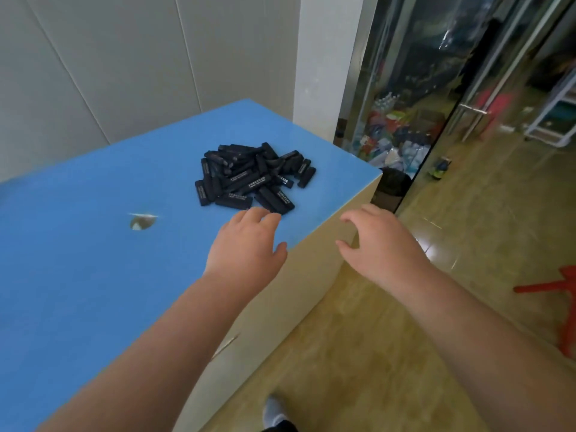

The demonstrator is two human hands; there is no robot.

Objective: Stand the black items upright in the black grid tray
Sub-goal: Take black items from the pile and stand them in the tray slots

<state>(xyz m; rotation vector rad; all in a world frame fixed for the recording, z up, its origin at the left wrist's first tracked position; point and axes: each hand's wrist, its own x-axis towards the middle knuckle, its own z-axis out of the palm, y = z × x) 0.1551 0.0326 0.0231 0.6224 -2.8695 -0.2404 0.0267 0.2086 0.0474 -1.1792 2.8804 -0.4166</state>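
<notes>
Both hands empty, fingers loosely spread: left hand (249,241) over the desk (78,244), right hand (383,241) off its edge. Black items (252,177) piled flat ahead. Grid tray not visible, probably out of frame. Step: reaching; next, pinch one.

Pile at far right corner, hands in front

A pile of small bars (254,177) lies on the table (93,244), near its far right corner. Left hand (246,244) over the tabletop, just in front of the pile. Right hand (380,241) right of it, past the table's edge, above the floor (467,213).
</notes>
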